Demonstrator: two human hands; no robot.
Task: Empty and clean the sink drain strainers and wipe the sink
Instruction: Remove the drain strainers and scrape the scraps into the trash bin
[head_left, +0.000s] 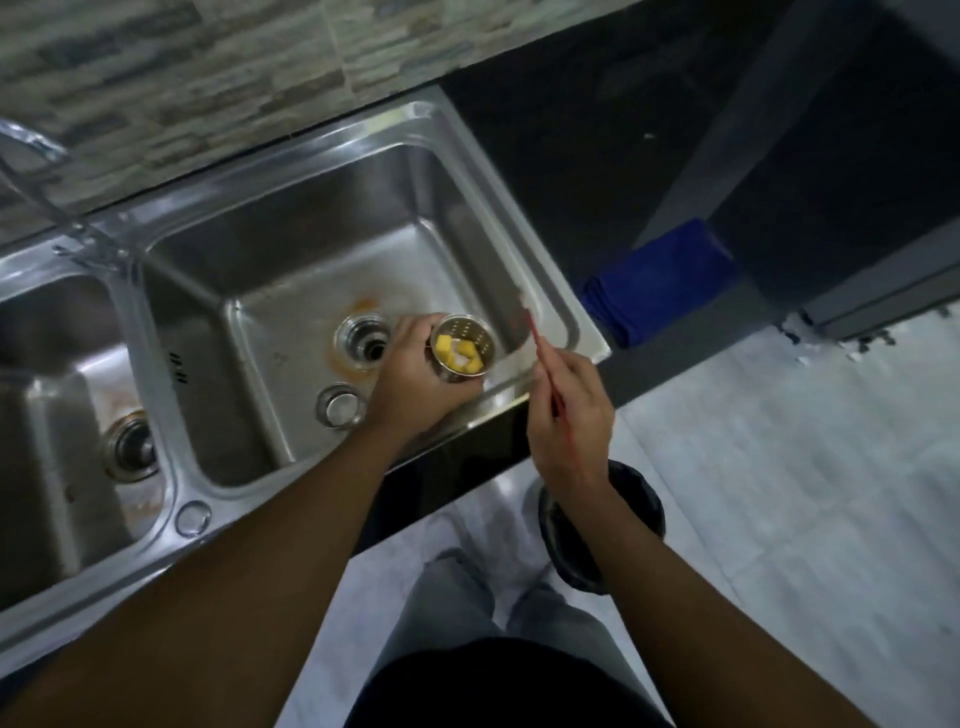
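My left hand (415, 379) holds a round steel drain strainer (464, 347) over the right basin of the double steel sink (291, 270); yellow and white food bits lie inside it. My right hand (569, 410) grips a thin red stick (540, 353) whose tip points up toward the sink's right rim, just right of the strainer. The right basin's drain hole (363, 344) stands open with a rusty ring around it. A small steel stopper (340, 406) lies on the basin floor near it. The left basin's drain (132, 447) still has a dark strainer seated in it.
A folded blue cloth (660, 283) lies on the black counter right of the sink. A dark round bin (597, 525) stands on the pale tiled floor below my right forearm. The tap (47, 171) rises at the back left. A grey cabinet (857, 182) fills the upper right.
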